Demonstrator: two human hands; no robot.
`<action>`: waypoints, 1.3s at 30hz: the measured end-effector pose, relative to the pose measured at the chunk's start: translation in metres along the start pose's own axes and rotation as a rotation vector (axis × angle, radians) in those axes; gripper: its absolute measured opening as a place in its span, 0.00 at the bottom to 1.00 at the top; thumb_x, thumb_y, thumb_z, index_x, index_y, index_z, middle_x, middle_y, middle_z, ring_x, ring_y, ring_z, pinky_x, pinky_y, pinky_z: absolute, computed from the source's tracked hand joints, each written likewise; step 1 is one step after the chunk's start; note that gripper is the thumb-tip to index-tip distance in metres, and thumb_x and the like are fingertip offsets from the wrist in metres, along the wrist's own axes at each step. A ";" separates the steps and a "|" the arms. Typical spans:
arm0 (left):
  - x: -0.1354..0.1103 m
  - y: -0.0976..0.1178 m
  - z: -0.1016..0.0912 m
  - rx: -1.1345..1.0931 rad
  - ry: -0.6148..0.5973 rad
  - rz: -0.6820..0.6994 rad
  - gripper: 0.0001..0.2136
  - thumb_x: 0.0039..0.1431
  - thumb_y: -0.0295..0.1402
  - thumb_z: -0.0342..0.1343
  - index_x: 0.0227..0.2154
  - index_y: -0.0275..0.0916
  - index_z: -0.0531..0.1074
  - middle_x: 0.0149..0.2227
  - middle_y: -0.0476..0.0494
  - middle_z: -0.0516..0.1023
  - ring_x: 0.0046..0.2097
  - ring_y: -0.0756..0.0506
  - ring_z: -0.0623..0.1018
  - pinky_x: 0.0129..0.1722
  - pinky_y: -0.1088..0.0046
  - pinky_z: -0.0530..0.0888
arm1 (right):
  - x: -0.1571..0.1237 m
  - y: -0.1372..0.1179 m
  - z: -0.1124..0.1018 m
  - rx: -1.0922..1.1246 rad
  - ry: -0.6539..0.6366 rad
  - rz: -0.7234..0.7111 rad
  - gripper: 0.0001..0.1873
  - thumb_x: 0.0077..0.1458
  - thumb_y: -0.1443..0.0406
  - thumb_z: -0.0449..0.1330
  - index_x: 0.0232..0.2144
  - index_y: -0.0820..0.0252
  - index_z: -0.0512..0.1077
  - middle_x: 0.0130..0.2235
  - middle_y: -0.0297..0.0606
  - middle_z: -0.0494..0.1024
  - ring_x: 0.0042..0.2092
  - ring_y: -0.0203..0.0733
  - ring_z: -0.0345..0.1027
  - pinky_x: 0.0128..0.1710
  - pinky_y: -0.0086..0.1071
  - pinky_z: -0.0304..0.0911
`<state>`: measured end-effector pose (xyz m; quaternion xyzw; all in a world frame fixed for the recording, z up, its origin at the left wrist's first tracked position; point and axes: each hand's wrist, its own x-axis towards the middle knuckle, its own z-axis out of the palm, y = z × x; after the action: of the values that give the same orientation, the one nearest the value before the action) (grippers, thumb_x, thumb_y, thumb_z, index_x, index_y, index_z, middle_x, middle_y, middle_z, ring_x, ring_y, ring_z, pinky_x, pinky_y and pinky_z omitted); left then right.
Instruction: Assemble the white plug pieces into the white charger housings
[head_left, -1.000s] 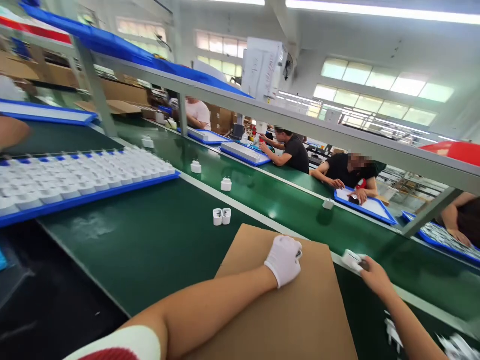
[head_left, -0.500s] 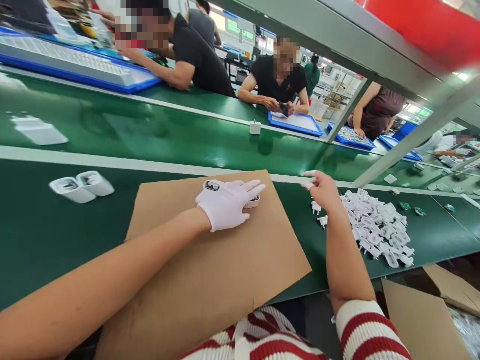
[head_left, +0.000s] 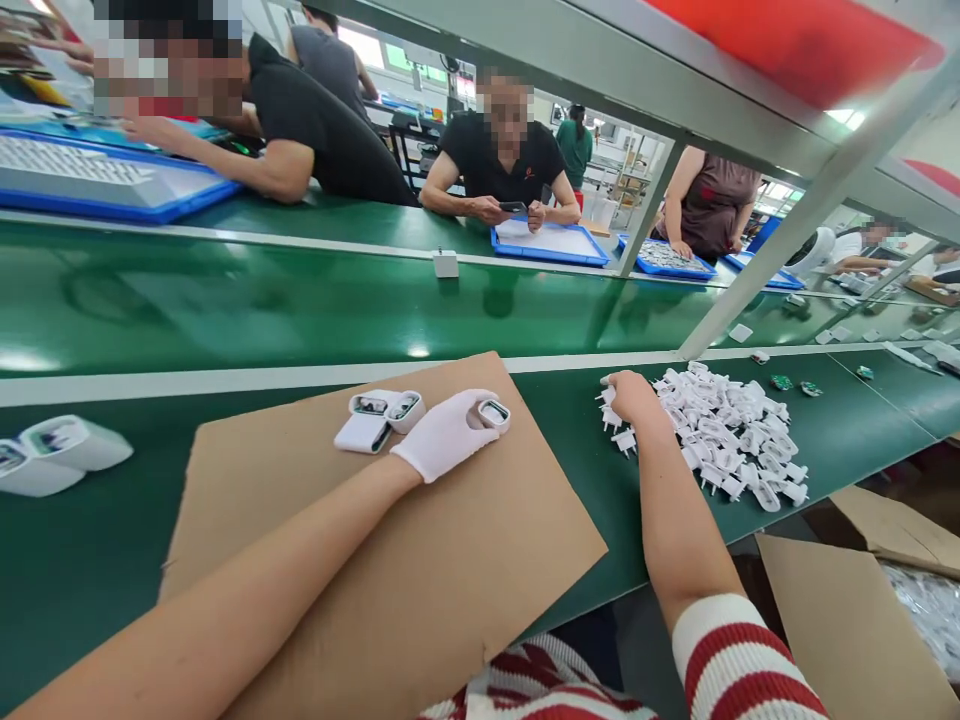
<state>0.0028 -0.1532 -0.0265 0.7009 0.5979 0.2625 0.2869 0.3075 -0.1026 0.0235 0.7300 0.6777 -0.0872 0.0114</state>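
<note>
My left hand [head_left: 454,428], in a white glove, is closed round a white charger housing [head_left: 494,413] over the cardboard sheet [head_left: 390,600]. The housing's open end faces up, with dark parts inside. Left of the glove, more white housings [head_left: 367,425] stand and lie close together on the cardboard. My right hand [head_left: 632,398] is at the left edge of a pile of white plug pieces [head_left: 735,430]. Its fingers bend down onto a white plug piece [head_left: 609,412]; most of the grip is hidden behind the hand.
Two white housings [head_left: 71,450] lie on the green bench at left. A pale rail [head_left: 150,385] runs behind the cardboard, and a slanted metal post [head_left: 750,260] rises behind the pile. Small green circuit boards [head_left: 781,382] lie at right. Co-workers sit across the belt; open cartons [head_left: 847,600] stand lower right.
My left hand has closed round a housing, and the housings beside it now show. My right hand has lowered to the plug pieces, its pointing finger now bent. The view has shifted right.
</note>
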 end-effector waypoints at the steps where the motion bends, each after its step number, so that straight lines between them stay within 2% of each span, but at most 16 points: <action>1: -0.002 -0.001 -0.001 -0.029 -0.015 -0.017 0.20 0.53 0.41 0.62 0.50 0.43 0.75 0.45 0.45 0.84 0.46 0.40 0.83 0.51 0.66 0.79 | 0.000 0.000 0.000 -0.008 0.012 -0.002 0.34 0.52 0.80 0.58 0.58 0.57 0.78 0.58 0.54 0.76 0.54 0.56 0.76 0.49 0.39 0.72; 3: -0.004 -0.001 0.001 -0.058 -0.004 -0.050 0.20 0.53 0.44 0.63 0.47 0.42 0.75 0.39 0.46 0.84 0.43 0.40 0.83 0.47 0.66 0.79 | -0.002 0.000 -0.001 -0.028 0.057 -0.009 0.29 0.51 0.80 0.59 0.53 0.60 0.81 0.58 0.57 0.74 0.50 0.56 0.77 0.45 0.39 0.72; 7: -0.001 -0.002 0.009 -0.046 0.058 -0.034 0.31 0.48 0.46 0.68 0.56 0.42 0.74 0.49 0.43 0.83 0.48 0.39 0.82 0.51 0.66 0.78 | -0.007 -0.001 -0.002 0.020 0.222 -0.049 0.18 0.49 0.78 0.60 0.41 0.63 0.82 0.50 0.54 0.75 0.43 0.51 0.76 0.43 0.40 0.70; 10: 0.000 -0.002 0.011 -0.053 0.022 -0.026 0.21 0.54 0.48 0.64 0.49 0.45 0.79 0.48 0.47 0.84 0.47 0.40 0.82 0.50 0.67 0.77 | -0.009 -0.009 0.000 0.215 0.281 -0.105 0.11 0.50 0.73 0.63 0.36 0.59 0.80 0.44 0.46 0.79 0.44 0.51 0.75 0.47 0.41 0.68; 12: 0.000 -0.002 0.010 -0.061 0.007 -0.028 0.17 0.55 0.47 0.63 0.44 0.46 0.80 0.45 0.49 0.84 0.45 0.41 0.82 0.49 0.67 0.77 | -0.011 -0.019 0.002 0.494 0.226 -0.154 0.08 0.50 0.67 0.66 0.36 0.57 0.79 0.41 0.42 0.81 0.45 0.50 0.75 0.48 0.41 0.68; 16: -0.004 -0.001 0.006 -0.078 0.013 -0.015 0.16 0.54 0.46 0.64 0.42 0.45 0.80 0.45 0.49 0.85 0.44 0.41 0.83 0.49 0.66 0.77 | -0.015 -0.051 0.011 1.142 -0.100 -0.243 0.22 0.43 0.57 0.72 0.42 0.57 0.79 0.43 0.40 0.84 0.42 0.45 0.77 0.43 0.36 0.69; 18: -0.004 -0.001 0.005 -0.098 0.026 -0.013 0.17 0.52 0.46 0.64 0.43 0.45 0.80 0.45 0.48 0.85 0.45 0.40 0.83 0.50 0.66 0.77 | -0.018 -0.066 0.017 1.297 -0.242 -0.243 0.25 0.39 0.55 0.74 0.41 0.57 0.80 0.43 0.39 0.84 0.42 0.42 0.77 0.41 0.33 0.69; 20: -0.004 -0.001 0.005 -0.121 0.043 -0.014 0.19 0.51 0.46 0.65 0.44 0.45 0.80 0.47 0.48 0.85 0.46 0.40 0.83 0.52 0.65 0.77 | -0.022 -0.078 0.023 1.357 -0.299 -0.237 0.25 0.37 0.52 0.76 0.38 0.57 0.81 0.41 0.39 0.84 0.42 0.41 0.76 0.41 0.31 0.68; 22: -0.003 -0.001 0.006 -0.139 0.054 -0.016 0.18 0.50 0.46 0.65 0.43 0.45 0.81 0.47 0.48 0.85 0.47 0.39 0.83 0.53 0.66 0.77 | -0.026 -0.087 0.029 1.367 -0.290 -0.245 0.26 0.36 0.50 0.76 0.35 0.58 0.81 0.40 0.38 0.84 0.41 0.41 0.75 0.41 0.32 0.69; 25: -0.002 -0.001 0.005 -0.143 0.053 -0.028 0.17 0.51 0.47 0.64 0.41 0.46 0.82 0.45 0.48 0.85 0.48 0.39 0.82 0.53 0.66 0.77 | -0.027 -0.093 0.035 1.322 -0.166 -0.251 0.26 0.36 0.49 0.78 0.35 0.58 0.81 0.38 0.37 0.84 0.39 0.41 0.74 0.41 0.33 0.69; 27: -0.003 -0.001 0.005 -0.142 0.051 -0.046 0.17 0.50 0.47 0.65 0.41 0.46 0.82 0.45 0.48 0.85 0.48 0.39 0.82 0.53 0.66 0.77 | -0.025 -0.093 0.036 1.276 -0.085 -0.236 0.27 0.36 0.50 0.78 0.37 0.57 0.80 0.36 0.36 0.83 0.35 0.40 0.73 0.39 0.34 0.70; 29: -0.003 0.000 0.005 -0.149 0.052 -0.063 0.16 0.50 0.46 0.65 0.40 0.46 0.81 0.45 0.49 0.85 0.47 0.39 0.82 0.52 0.66 0.77 | -0.021 -0.089 0.037 1.253 -0.067 -0.233 0.28 0.38 0.49 0.77 0.39 0.57 0.80 0.34 0.36 0.81 0.32 0.39 0.72 0.37 0.36 0.71; 32: -0.004 0.000 0.005 -0.163 0.055 -0.053 0.15 0.50 0.45 0.64 0.40 0.46 0.81 0.45 0.50 0.85 0.47 0.40 0.82 0.52 0.66 0.77 | -0.015 -0.081 0.039 1.181 -0.028 -0.261 0.26 0.39 0.49 0.76 0.37 0.57 0.78 0.36 0.38 0.81 0.33 0.41 0.74 0.40 0.39 0.73; 36: -0.003 -0.002 0.005 -0.183 0.060 -0.031 0.18 0.48 0.45 0.66 0.42 0.45 0.81 0.47 0.49 0.85 0.48 0.39 0.82 0.54 0.66 0.77 | -0.014 -0.075 0.044 0.811 0.164 -0.419 0.10 0.49 0.59 0.69 0.32 0.57 0.78 0.42 0.40 0.80 0.36 0.41 0.73 0.43 0.39 0.72; 37: -0.003 -0.002 0.006 -0.189 0.060 -0.031 0.19 0.48 0.46 0.66 0.42 0.45 0.81 0.47 0.49 0.85 0.49 0.39 0.82 0.54 0.66 0.77 | -0.014 -0.074 0.046 0.718 0.165 -0.484 0.06 0.52 0.62 0.66 0.33 0.57 0.78 0.43 0.41 0.80 0.37 0.41 0.73 0.45 0.39 0.72; 39: -0.002 -0.003 0.006 -0.201 0.059 -0.029 0.18 0.48 0.46 0.66 0.41 0.45 0.81 0.46 0.49 0.85 0.49 0.39 0.82 0.54 0.66 0.77 | -0.013 -0.074 0.050 0.616 0.127 -0.578 0.09 0.56 0.66 0.62 0.39 0.57 0.79 0.45 0.41 0.81 0.40 0.41 0.74 0.48 0.39 0.71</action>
<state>0.0043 -0.1555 -0.0330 0.6517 0.5869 0.3376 0.3418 0.2281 -0.1158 -0.0161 0.4835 0.7960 -0.2401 -0.2737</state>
